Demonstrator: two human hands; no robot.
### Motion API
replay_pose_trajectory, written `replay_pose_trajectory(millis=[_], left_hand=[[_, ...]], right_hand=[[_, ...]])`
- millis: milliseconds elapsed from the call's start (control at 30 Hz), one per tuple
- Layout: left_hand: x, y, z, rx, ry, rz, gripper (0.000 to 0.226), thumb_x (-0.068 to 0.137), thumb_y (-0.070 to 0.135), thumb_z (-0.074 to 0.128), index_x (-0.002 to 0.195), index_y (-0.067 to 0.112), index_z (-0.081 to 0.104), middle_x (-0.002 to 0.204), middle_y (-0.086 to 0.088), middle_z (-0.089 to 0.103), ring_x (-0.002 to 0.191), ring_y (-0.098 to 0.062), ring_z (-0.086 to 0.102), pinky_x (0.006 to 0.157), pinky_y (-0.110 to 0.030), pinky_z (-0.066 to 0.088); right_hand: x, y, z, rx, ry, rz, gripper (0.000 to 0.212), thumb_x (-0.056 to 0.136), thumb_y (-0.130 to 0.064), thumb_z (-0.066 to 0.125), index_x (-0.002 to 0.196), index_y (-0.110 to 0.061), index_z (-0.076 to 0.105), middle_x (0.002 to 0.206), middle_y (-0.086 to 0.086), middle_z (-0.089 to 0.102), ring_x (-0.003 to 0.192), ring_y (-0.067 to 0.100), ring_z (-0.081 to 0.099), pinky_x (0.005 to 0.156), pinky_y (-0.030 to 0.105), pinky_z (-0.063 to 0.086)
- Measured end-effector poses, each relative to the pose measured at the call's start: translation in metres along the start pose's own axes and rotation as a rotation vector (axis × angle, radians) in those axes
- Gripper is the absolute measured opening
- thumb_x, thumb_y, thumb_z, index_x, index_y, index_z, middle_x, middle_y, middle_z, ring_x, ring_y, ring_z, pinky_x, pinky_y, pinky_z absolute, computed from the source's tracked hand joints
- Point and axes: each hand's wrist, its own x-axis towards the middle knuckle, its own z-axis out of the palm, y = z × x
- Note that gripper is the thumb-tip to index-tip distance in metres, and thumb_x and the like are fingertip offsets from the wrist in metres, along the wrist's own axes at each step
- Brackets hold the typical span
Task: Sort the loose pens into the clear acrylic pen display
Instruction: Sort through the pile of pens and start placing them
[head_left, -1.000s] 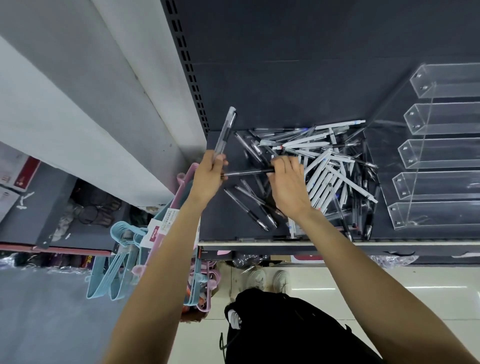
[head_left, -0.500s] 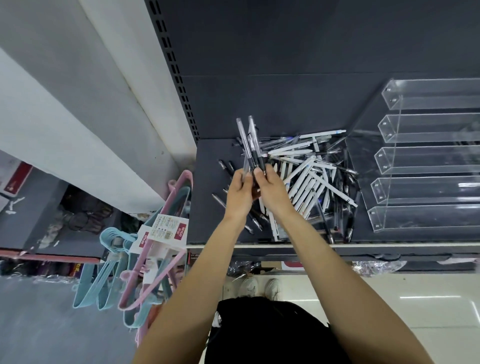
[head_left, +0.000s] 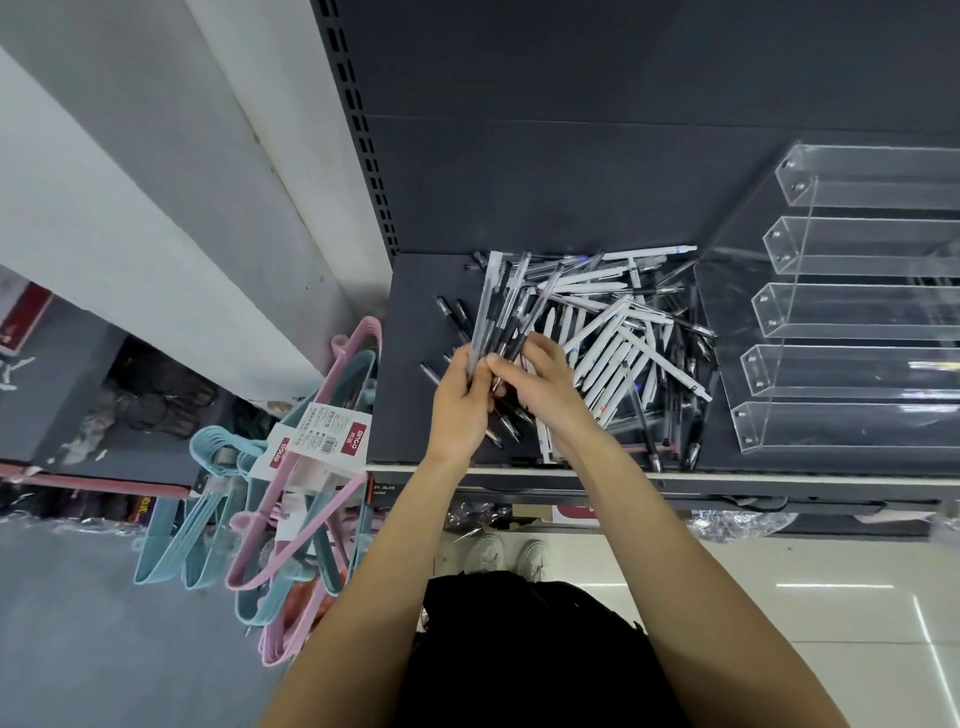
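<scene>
A bundle of clear pens (head_left: 498, 306) stands fanned upward, gripped near its lower ends by the left hand (head_left: 460, 400). The right hand (head_left: 540, 382) pinches the same bundle from the other side, its fingers (head_left: 506, 368) curled against it. Judged light, stiff and slippery; best held at the dark grip sections. To the right of the fingers, the loose pens (head_left: 618, 343) lie heaped on the dark shelf (head_left: 415, 415). Beyond them, the acrylic display (head_left: 852, 312) appears empty. Hangers (head_left: 306, 457) hang to the left.
</scene>
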Motion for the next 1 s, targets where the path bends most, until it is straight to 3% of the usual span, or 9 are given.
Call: replay_pose_trajectory(millis=[100,267,400,533,600,633,700,833,1000], left_hand=[[-0.001,0.0,-0.003,-0.019,-0.02,0.003,0.02,0.103,0.016,0.037,0.112,0.014,0.055,0.071,0.0,0.052,0.06,-0.005,0.045,0.056,-0.019,0.04],[-0.006,0.011,-0.008,0.003,-0.066,0.066,0.022,0.103,0.016,0.038,0.116,0.016,0.055,0.073,0.004,0.05,0.06,0.001,0.046,0.058,-0.016,0.04],[-0.014,0.015,-0.019,0.072,-0.266,0.068,0.023,0.102,0.014,0.039,0.117,0.01,0.055,0.079,-0.002,0.056,0.059,0.001,0.051,0.059,-0.017,0.04],[-0.018,0.022,-0.03,-0.142,-0.548,-0.224,0.024,0.098,0.012,0.045,0.119,0.011,0.058,0.099,0.001,0.073,0.084,-0.016,0.068,0.073,-0.027,0.053],[-0.014,0.032,-0.032,-0.216,-0.7,-0.345,0.029,0.092,0.02,0.052,0.118,0.013,0.06,0.106,-0.005,0.072,0.097,-0.024,0.067,0.088,-0.039,0.053],[-0.012,0.036,-0.03,-0.219,-0.733,-0.377,0.028,0.09,0.024,0.052,0.115,0.015,0.06,0.103,-0.002,0.073,0.098,-0.022,0.067,0.09,-0.038,0.052],[-0.009,0.045,-0.021,-0.206,-0.74,-0.391,0.023,0.095,0.024,0.047,0.114,0.017,0.058,0.1,0.003,0.074,0.097,-0.015,0.068,0.086,-0.03,0.054],[-0.007,0.052,-0.002,-0.127,-0.661,-0.297,0.022,0.1,0.015,0.043,0.11,0.006,0.06,0.093,-0.004,0.072,0.08,-0.012,0.07,0.065,-0.019,0.054],[-0.012,0.051,0.015,-0.173,-0.553,-0.33,0.019,0.099,0.015,0.045,0.101,0.008,0.062,0.075,0.003,0.072,0.068,-0.008,0.065,0.056,-0.017,0.051]], right_hand=[[0.0,-0.004,-0.011,-0.144,-0.046,-0.054,0.037,0.088,-0.047,0.058,0.109,-0.017,0.062,0.135,-0.004,0.03,0.132,0.017,0.022,0.105,0.028,0.018],[-0.004,-0.02,-0.023,0.093,-0.091,-0.033,0.034,0.084,-0.056,0.057,0.108,-0.033,0.059,0.1,-0.013,0.056,0.09,0.004,0.052,0.076,0.02,0.039],[0.001,-0.032,-0.045,0.299,-0.179,-0.034,0.035,0.086,-0.047,0.06,0.108,-0.021,0.066,0.065,-0.006,0.05,0.049,0.009,0.029,0.047,0.016,0.024],[0.002,-0.038,-0.055,0.157,-0.277,0.002,0.028,0.081,-0.043,0.068,0.097,-0.02,0.07,0.101,0.003,0.069,0.057,0.009,0.045,0.051,0.017,0.029],[0.004,-0.037,-0.059,0.041,-0.321,0.024,0.042,0.074,-0.051,0.071,0.101,-0.019,0.068,0.112,-0.006,0.068,0.094,0.031,0.062,0.073,0.034,0.051],[0.003,-0.038,-0.06,-0.022,-0.365,0.008,0.041,0.072,-0.053,0.07,0.097,-0.021,0.07,0.112,-0.005,0.069,0.109,0.047,0.052,0.089,0.051,0.049],[0.003,-0.04,-0.062,-0.086,-0.425,-0.04,0.041,0.073,-0.053,0.069,0.092,-0.018,0.073,0.109,0.016,0.067,0.104,0.058,0.046,0.09,0.054,0.043],[0.002,-0.044,-0.072,-0.006,-0.324,-0.1,0.048,0.078,-0.044,0.071,0.105,-0.005,0.066,0.088,0.016,0.055,0.05,0.014,0.033,0.045,0.019,0.027],[0.004,-0.043,-0.095,0.047,-0.281,-0.133,0.045,0.089,-0.04,0.059,0.109,0.0,0.062,0.057,0.003,0.037,0.04,0.004,0.032,0.037,0.015,0.024]])
